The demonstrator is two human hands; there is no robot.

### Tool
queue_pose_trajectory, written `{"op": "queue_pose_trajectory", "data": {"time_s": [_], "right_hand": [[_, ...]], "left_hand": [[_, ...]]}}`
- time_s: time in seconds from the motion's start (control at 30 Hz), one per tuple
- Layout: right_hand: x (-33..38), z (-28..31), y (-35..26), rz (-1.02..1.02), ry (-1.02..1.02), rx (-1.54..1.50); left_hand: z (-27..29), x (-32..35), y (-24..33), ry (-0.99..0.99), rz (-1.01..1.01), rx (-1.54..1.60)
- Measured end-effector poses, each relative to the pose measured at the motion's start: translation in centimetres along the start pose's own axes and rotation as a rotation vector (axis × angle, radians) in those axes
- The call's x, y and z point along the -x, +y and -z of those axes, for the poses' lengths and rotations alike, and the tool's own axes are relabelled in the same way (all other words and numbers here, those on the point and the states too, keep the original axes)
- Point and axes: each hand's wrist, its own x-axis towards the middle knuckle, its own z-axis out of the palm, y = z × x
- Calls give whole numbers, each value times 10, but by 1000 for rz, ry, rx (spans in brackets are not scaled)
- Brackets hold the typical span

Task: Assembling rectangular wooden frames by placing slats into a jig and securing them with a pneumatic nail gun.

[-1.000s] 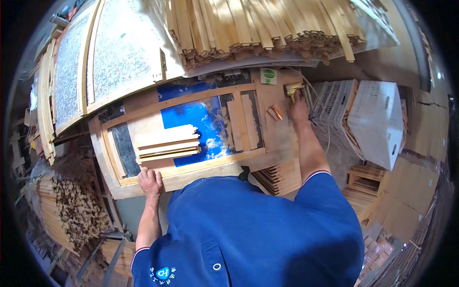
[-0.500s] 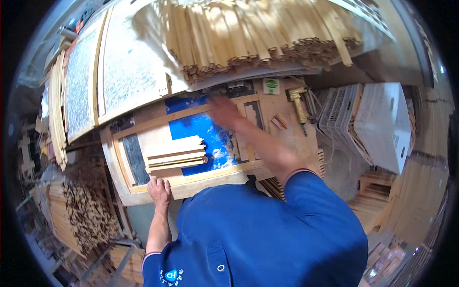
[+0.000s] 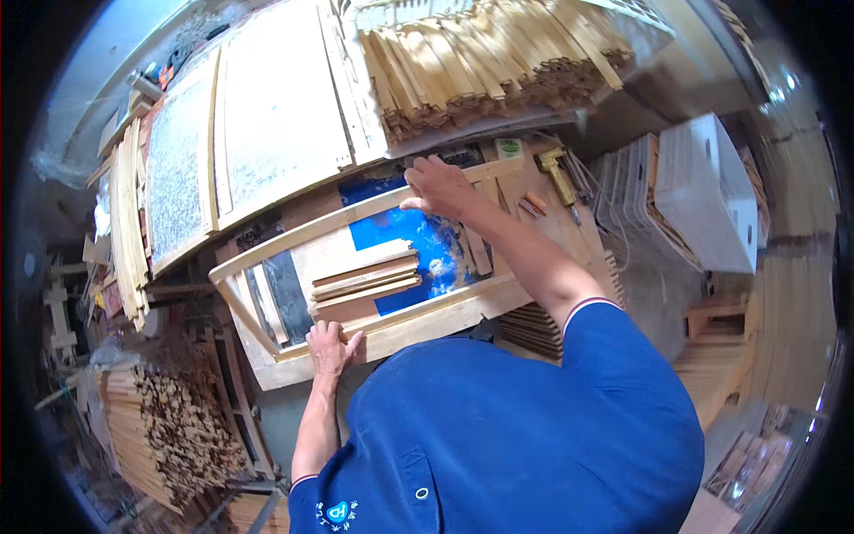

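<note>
A rectangular wooden frame (image 3: 242, 313) lies over the workbench, its far rail raised off the surface. My right hand (image 3: 438, 189) grips that far rail, fingers curled over it and thumb on the near side. At the near rail, my left hand (image 3: 331, 347) is closed over the wood, thumb apart; its fingertips are partly hidden. Inside the frame's outline, several short wooden strips (image 3: 366, 278) are stacked across a blue patch (image 3: 436, 245) strewn with sawdust.
A brass-coloured air tool (image 3: 558, 178) lies at the bench's right end beside small orange-brown pieces (image 3: 534, 205). Beyond the bench, a big pile of wooden slats (image 3: 498, 71) sits on a table. White plastic crates (image 3: 703, 191) stand to the right; bundled slats (image 3: 187, 436) lie lower left.
My right hand, blurred before, has closed on the far rail, which has risen and tilted. My left hand has stayed at the near rail. The whole view has shifted slightly.
</note>
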Motion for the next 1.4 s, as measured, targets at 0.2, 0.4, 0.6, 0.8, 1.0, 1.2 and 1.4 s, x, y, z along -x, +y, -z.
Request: {"op": "queue_pose_trajectory", "data": {"time_s": [0.2, 0.4, 0.6, 0.8, 1.0, 1.2, 1.4], "right_hand": [[88, 148, -52, -25, 298, 120], [269, 181, -97, -500, 569, 253], [332, 135, -224, -1011, 900, -419], [296, 102, -202, -901, 1283, -1068], [424, 69, -135, -1194, 1548, -1085], [618, 3, -88, -1509, 1362, -1269], [684, -49, -10, -1676, 1337, -1351]], "left_hand": [[73, -21, 18, -274, -303, 51], [86, -55, 78, -485, -838, -20], [59, -26, 223, -597, -1207, -220], [-54, 73, 325, -117, -1694, -131], [-76, 130, 397, -876, -1968, 55], [-42, 60, 398, -1475, -1267, 184], [-57, 6, 298, -1168, -370, 410]]}}
